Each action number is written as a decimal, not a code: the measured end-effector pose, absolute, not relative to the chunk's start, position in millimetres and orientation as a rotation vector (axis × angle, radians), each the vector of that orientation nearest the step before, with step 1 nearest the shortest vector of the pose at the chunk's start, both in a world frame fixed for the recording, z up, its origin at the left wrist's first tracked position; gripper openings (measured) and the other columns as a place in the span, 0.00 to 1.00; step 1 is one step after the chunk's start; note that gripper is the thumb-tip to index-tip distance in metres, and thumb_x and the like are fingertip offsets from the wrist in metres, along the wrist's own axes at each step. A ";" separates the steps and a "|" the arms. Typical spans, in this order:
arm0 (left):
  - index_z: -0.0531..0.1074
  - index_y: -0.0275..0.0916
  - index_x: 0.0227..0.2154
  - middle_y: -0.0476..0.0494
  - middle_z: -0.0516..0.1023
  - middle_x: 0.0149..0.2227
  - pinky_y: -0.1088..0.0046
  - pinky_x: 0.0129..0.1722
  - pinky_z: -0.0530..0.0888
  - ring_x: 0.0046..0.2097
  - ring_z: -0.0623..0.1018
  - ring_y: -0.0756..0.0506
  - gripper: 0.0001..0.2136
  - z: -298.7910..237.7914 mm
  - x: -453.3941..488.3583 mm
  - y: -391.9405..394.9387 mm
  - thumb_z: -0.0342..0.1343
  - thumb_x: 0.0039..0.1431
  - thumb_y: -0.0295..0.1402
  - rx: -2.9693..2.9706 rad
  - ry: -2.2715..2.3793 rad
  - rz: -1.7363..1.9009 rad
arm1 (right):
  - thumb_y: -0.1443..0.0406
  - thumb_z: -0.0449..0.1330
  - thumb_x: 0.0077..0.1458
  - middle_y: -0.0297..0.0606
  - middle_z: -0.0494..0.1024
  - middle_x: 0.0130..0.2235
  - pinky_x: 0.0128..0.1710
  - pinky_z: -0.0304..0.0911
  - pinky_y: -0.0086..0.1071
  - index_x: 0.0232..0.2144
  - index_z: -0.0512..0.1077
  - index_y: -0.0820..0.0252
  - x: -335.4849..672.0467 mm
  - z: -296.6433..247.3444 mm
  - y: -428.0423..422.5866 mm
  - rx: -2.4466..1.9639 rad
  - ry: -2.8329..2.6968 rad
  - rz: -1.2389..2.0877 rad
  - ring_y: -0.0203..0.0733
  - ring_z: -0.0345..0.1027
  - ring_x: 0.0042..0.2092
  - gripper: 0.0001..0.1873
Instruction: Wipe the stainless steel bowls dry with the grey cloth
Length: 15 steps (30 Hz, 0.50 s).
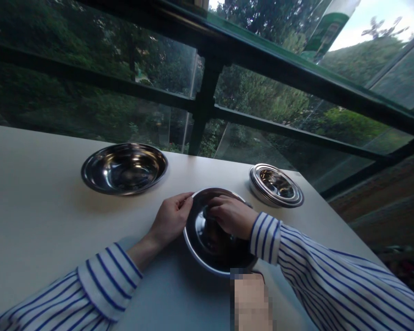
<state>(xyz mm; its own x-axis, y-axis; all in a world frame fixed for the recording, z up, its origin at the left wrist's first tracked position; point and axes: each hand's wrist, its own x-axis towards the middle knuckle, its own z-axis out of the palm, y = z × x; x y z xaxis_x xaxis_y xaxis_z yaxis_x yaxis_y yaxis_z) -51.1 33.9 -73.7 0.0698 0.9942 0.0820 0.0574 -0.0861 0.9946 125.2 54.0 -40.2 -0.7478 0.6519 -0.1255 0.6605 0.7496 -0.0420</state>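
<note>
A shiny stainless steel bowl (200,250) stands on the white table in front of me, tilted toward me. My left hand (174,214) pinches its left rim between thumb and fingers. Inside the bowl, my right hand (231,214) reaches down with its fingers curled against the inner wall. Something small and dark shows beneath those fingers, but I cannot make out what it is. The bowl's right side is partly hidden behind my right hand and striped sleeve.
A wider steel bowl (124,170) sits at the back left of the white table (31,184). Several nested steel bowls (276,184) stand at the back right, near the table's edge. Behind runs a green-framed window (207,87). A pixelated patch (251,301) covers something at the bottom.
</note>
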 end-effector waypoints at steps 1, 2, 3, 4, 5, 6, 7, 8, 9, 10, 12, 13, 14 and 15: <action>0.75 0.33 0.42 0.42 0.81 0.38 0.73 0.35 0.73 0.36 0.79 0.45 0.16 -73.3 -51.4 33.8 0.50 0.56 0.35 1.346 1.163 1.188 | 0.73 0.55 0.52 0.41 0.74 0.40 0.46 0.58 0.33 0.34 0.76 0.62 121.9 -40.7 55.4 1.055 2.847 -0.131 0.43 0.65 0.44 0.11; 0.75 0.33 0.42 0.42 0.81 0.38 0.74 0.35 0.73 0.36 0.79 0.45 0.15 -73.1 -51.6 33.6 0.50 0.56 0.35 1.348 1.168 1.188 | 0.73 0.55 0.52 0.41 0.74 0.40 0.46 0.58 0.33 0.35 0.76 0.62 119.7 -40.8 56.5 1.044 2.848 -0.134 0.42 0.66 0.44 0.11; 0.75 0.34 0.42 0.42 0.81 0.37 0.74 0.34 0.73 0.35 0.79 0.46 0.15 -73.1 -51.9 33.5 0.50 0.56 0.34 1.352 1.174 1.190 | 0.74 0.55 0.52 0.41 0.74 0.40 0.46 0.58 0.33 0.34 0.76 0.62 119.2 -40.3 57.0 1.039 2.845 -0.136 0.42 0.66 0.44 0.11; 0.75 0.34 0.42 0.43 0.81 0.37 0.74 0.34 0.73 0.35 0.78 0.46 0.15 -73.3 -52.0 33.4 0.50 0.56 0.34 1.358 1.180 1.192 | 0.73 0.55 0.52 0.41 0.74 0.39 0.44 0.59 0.33 0.33 0.76 0.62 120.4 -39.3 56.8 1.038 2.837 -0.137 0.42 0.66 0.42 0.10; 0.75 0.34 0.42 0.43 0.81 0.37 0.74 0.34 0.73 0.35 0.78 0.46 0.15 -73.8 -52.1 33.4 0.50 0.56 0.34 1.365 1.184 1.193 | 0.73 0.55 0.52 0.41 0.74 0.37 0.43 0.59 0.33 0.33 0.76 0.63 123.1 -37.9 55.9 1.042 2.824 -0.138 0.42 0.67 0.41 0.10; 0.76 0.34 0.42 0.43 0.81 0.37 0.74 0.34 0.73 0.35 0.78 0.46 0.15 -74.4 -52.2 33.7 0.50 0.57 0.34 1.370 1.190 1.197 | 0.73 0.55 0.53 0.42 0.74 0.36 0.41 0.60 0.33 0.31 0.76 0.63 127.0 -36.2 54.3 1.051 2.808 -0.138 0.42 0.67 0.39 0.10; 0.75 0.34 0.42 0.43 0.81 0.37 0.74 0.35 0.73 0.35 0.79 0.46 0.15 -75.1 -52.3 34.0 0.50 0.57 0.34 1.374 1.194 1.203 | 0.73 0.54 0.53 0.42 0.74 0.34 0.39 0.60 0.33 0.30 0.76 0.63 131.6 -34.4 52.3 1.062 2.790 -0.138 0.41 0.67 0.37 0.10; 0.75 0.34 0.42 0.42 0.81 0.37 0.74 0.36 0.73 0.36 0.78 0.46 0.15 -75.7 -52.3 34.5 0.50 0.57 0.34 1.378 1.198 1.207 | 0.72 0.54 0.53 0.42 0.74 0.33 0.38 0.60 0.33 0.29 0.76 0.63 136.1 -32.7 50.1 1.074 2.772 -0.138 0.41 0.67 0.36 0.10; 0.76 0.33 0.42 0.42 0.81 0.37 0.74 0.37 0.72 0.37 0.78 0.46 0.15 -76.3 -52.4 35.0 0.50 0.56 0.34 1.380 1.201 1.211 | 0.73 0.54 0.54 0.42 0.74 0.33 0.37 0.60 0.33 0.28 0.76 0.63 140.1 -31.3 47.9 1.083 2.757 -0.139 0.40 0.67 0.35 0.10; 0.76 0.33 0.42 0.42 0.81 0.38 0.74 0.38 0.72 0.37 0.78 0.46 0.15 -76.7 -52.4 35.5 0.50 0.56 0.34 1.382 1.202 1.215 | 0.73 0.54 0.54 0.42 0.74 0.33 0.36 0.60 0.32 0.28 0.76 0.63 143.1 -30.3 46.1 1.089 2.745 -0.139 0.40 0.67 0.35 0.11; 0.75 0.33 0.42 0.42 0.81 0.38 0.73 0.39 0.72 0.38 0.78 0.46 0.15 -77.1 -52.6 36.2 0.50 0.56 0.34 1.383 1.196 1.210 | 0.73 0.54 0.53 0.42 0.74 0.33 0.35 0.60 0.32 0.28 0.76 0.64 144.9 -30.3 44.2 1.095 2.733 -0.138 0.40 0.68 0.35 0.11; 0.75 0.33 0.43 0.42 0.81 0.38 0.73 0.39 0.72 0.37 0.78 0.45 0.15 -77.2 -52.8 36.3 0.50 0.56 0.34 1.383 1.190 1.206 | 0.73 0.53 0.53 0.42 0.74 0.34 0.35 0.60 0.32 0.29 0.76 0.64 143.8 -31.2 44.3 1.095 2.735 -0.136 0.40 0.68 0.35 0.11; 0.75 0.33 0.43 0.42 0.81 0.38 0.73 0.38 0.73 0.37 0.78 0.46 0.15 -77.2 -53.2 36.4 0.50 0.56 0.34 1.381 1.184 1.203 | 0.73 0.53 0.54 0.43 0.74 0.34 0.36 0.60 0.32 0.29 0.76 0.64 141.6 -32.6 45.2 1.095 2.741 -0.134 0.41 0.68 0.36 0.11; 0.75 0.34 0.43 0.42 0.81 0.39 0.73 0.38 0.73 0.37 0.78 0.45 0.15 -77.2 -53.6 36.4 0.50 0.56 0.34 1.379 1.179 1.199 | 0.73 0.53 0.54 0.43 0.74 0.35 0.38 0.60 0.32 0.30 0.76 0.64 138.6 -34.2 46.7 1.095 2.750 -0.132 0.41 0.68 0.38 0.11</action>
